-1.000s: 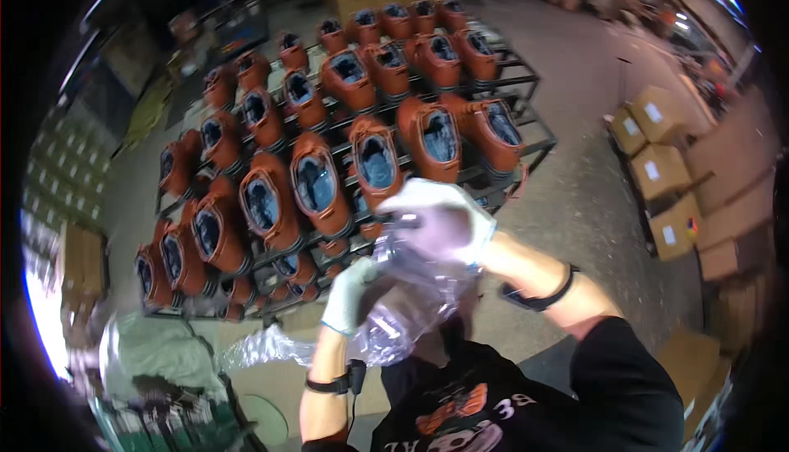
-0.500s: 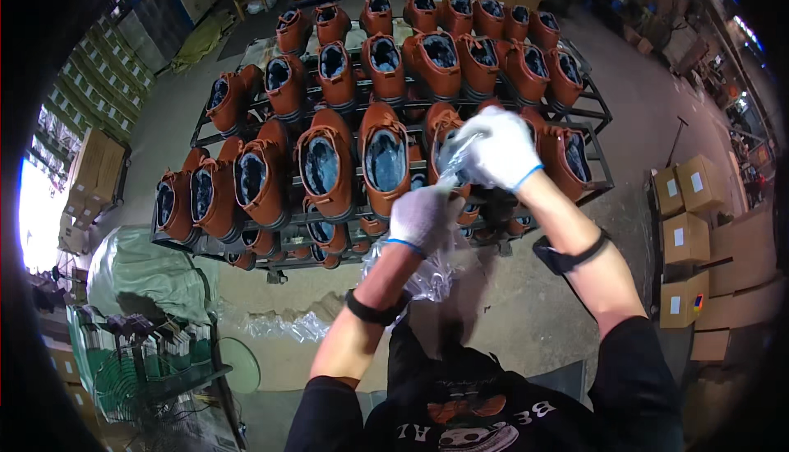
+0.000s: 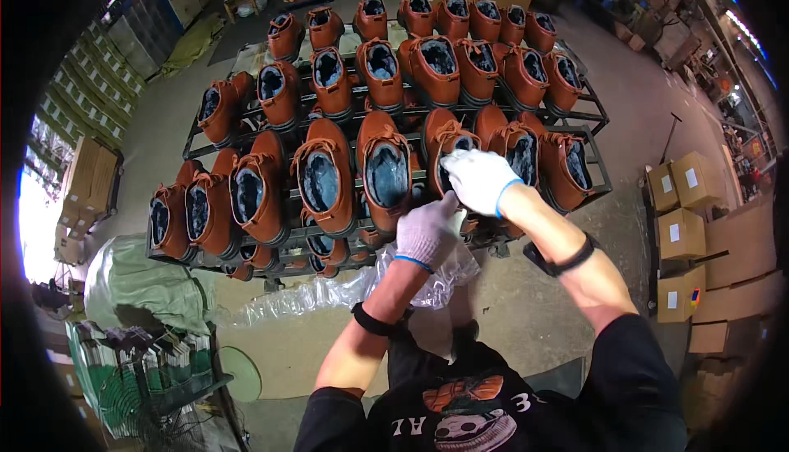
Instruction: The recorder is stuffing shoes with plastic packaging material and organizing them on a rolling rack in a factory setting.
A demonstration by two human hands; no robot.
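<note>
Shoes (image 3: 320, 179) on black rack (image 3: 599, 156) — greyish floor (image 3: 526, 320), cartons (image 3: 682, 234) (stacked, right)

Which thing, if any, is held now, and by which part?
The left hand seems to hold clear plastic film by its upper part. The right hand is at a brown lace-up shoe's opening; whether it grips anything cannot be told.

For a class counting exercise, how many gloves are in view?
2: one glove is on the left hand, the other on the right hand, at a brown shoe. Others may be hidden.
</note>
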